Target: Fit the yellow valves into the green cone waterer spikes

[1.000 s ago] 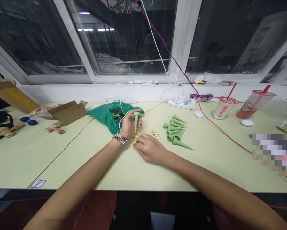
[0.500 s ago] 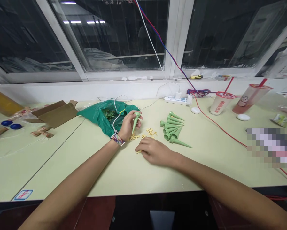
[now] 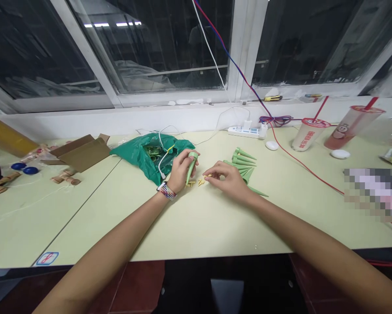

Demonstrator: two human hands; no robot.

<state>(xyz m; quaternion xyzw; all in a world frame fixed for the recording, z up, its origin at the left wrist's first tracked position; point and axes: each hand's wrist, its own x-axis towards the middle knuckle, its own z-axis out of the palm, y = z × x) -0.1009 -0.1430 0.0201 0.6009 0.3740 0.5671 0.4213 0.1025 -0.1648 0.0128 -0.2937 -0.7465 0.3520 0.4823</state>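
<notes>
My left hand (image 3: 180, 169) is closed around a green plastic plant-watering spike (image 3: 191, 168), its wide capped end up and its tip pointing down. My right hand (image 3: 227, 178) is raised just to the right, thumb and fingertips pinched on a small yellow plastic piece (image 3: 208, 176). Between the hands, several more yellow pieces (image 3: 201, 181) lie loose on the table. To the right, partly covered by my right hand, is a group of green spikes (image 3: 243, 161). Behind my left hand an open green plastic bag (image 3: 133, 153) holds more green parts.
A cardboard box (image 3: 81, 155) and wooden toys (image 3: 67, 178) with blue balls (image 3: 30, 170) are at left. A power strip (image 3: 245, 131), a white round object (image 3: 272, 145) and two drink cups (image 3: 309, 135) stand toward the back right. A red cable (image 3: 305, 168) crosses the table (image 3: 196, 231).
My right hand has lifted off the tabletop and moved up and right with a yellow piece between its fingertips. My left hand still holds the spike, now tilted slightly differently.
</notes>
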